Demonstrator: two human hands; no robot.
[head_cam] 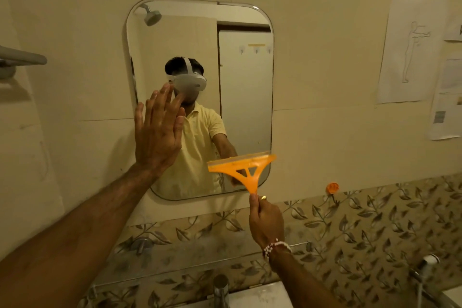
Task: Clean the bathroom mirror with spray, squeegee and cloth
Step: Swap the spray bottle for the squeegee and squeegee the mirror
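A rounded rectangular mirror (245, 77) hangs on the cream wall. My right hand (266, 222) grips the handle of an orange squeegee (243, 169), whose blade lies against the mirror's lower right part, tilted slightly. My left hand (157, 130) is flat with its fingers together and pointing up, at the mirror's left edge; I cannot tell whether it touches the glass. It holds nothing. No spray bottle or cloth is in view.
A glass shelf (200, 255) runs below the mirror, above a tap (221, 287) and white basin (262, 295). An orange hook (332, 187) sticks to the wall at right. Papers (410, 50) hang on the right wall, a towel rail (22, 57) at left.
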